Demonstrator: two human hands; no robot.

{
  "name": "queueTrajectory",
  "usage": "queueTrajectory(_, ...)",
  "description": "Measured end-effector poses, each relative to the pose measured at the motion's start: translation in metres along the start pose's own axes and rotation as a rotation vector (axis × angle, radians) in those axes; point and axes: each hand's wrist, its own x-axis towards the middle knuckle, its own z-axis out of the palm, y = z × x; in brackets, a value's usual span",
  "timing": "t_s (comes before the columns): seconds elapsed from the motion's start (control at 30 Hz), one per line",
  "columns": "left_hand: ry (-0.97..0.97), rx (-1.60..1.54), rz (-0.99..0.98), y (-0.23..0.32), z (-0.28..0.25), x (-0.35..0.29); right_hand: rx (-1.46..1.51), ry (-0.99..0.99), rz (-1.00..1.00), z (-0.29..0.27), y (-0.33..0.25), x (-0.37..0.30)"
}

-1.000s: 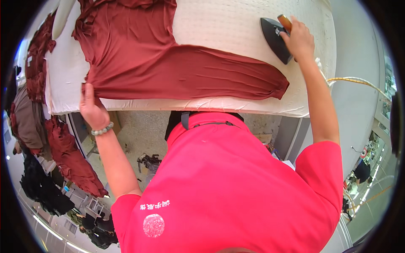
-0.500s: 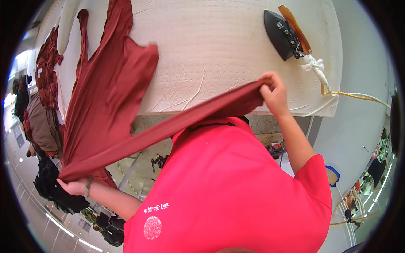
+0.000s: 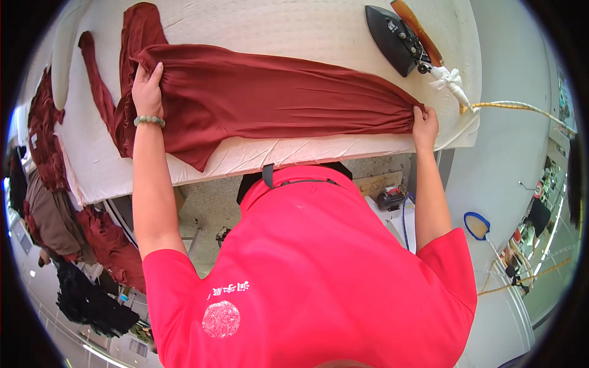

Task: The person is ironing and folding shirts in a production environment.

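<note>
A dark red garment (image 3: 264, 98) lies across the white padded ironing table (image 3: 288, 24), with one long sleeve stretched out to the right. At the sleeve's gathered end, my right hand (image 3: 425, 127) pinches the cuff between thumb and fingers. My left hand (image 3: 148, 93) is closed on the cloth at the sleeve's wide upper end, its fingertips partly hidden by a fold. The rest of the garment lies bunched beyond and left of that hand, a narrow strip trailing from it. Behind the cuff rests a black iron (image 3: 392, 40) with a brown handle, near the table's right side.
From the iron, a white-wrapped cord (image 3: 454, 86) leads off the right edge. A padded white arm (image 3: 64, 61) stands at the far left. Dark red garments (image 3: 46, 135) and brown cloth (image 3: 52, 211) hang left of the table. Below the front edge, a small motor-like device (image 3: 390, 198) is visible.
My left hand has come up from the lower left onto the table, bringing the cloth with it. The twisted sleeve now lies spread flat. My right hand has shifted slightly right, still holding the cuff.
</note>
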Motion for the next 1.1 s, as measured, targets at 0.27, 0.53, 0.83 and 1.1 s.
queueTrajectory(0.27,0.019,0.316,-0.225,0.006,-0.003,0.022,-0.302,0.331,-0.91,-0.003,-0.147,0.049)
queueTrajectory(0.53,-0.045,0.089,-0.167,0.021,-0.006,0.015,-0.666,-0.073,-0.512,0.007,-0.212,0.099)
queueTrajectory(0.83,-0.128,0.028,-0.169,0.023,-0.008,0.034,-0.345,-0.456,-0.7,-0.003,-0.193,-0.019)
queueTrajectory(1.1,-0.187,0.038,-0.164,0.024,-0.023,0.041,-0.623,-0.507,-0.593,0.063,-0.265,-0.096)
